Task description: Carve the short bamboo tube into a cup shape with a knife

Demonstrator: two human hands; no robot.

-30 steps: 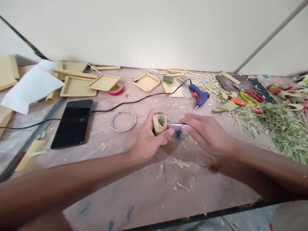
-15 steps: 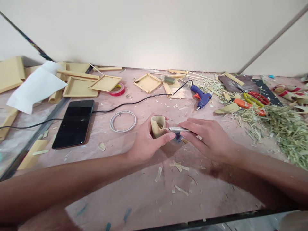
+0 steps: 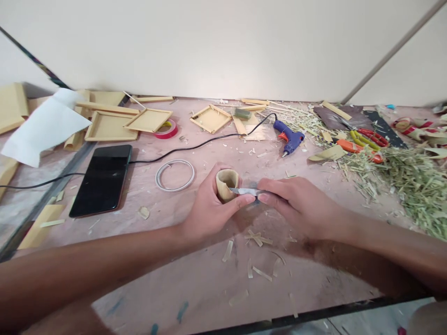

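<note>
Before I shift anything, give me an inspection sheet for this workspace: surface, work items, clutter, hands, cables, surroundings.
Surface: pinkish flat tabletop, scattered with thin pale slivers.
Work items: hollow beige wood-like tube; small silver-bladed knife, tip at the tube's rim.
Clutter: heap of green-beige shavings, blue plastic glue gun, black rectangular phone.
Hands: left hand grips the tube; right hand grips the knife.
Cables: thin black cable from the glue gun to the phone's edge; another stretch left of the phone.
Surroundings: plain off-white wall behind.
</note>
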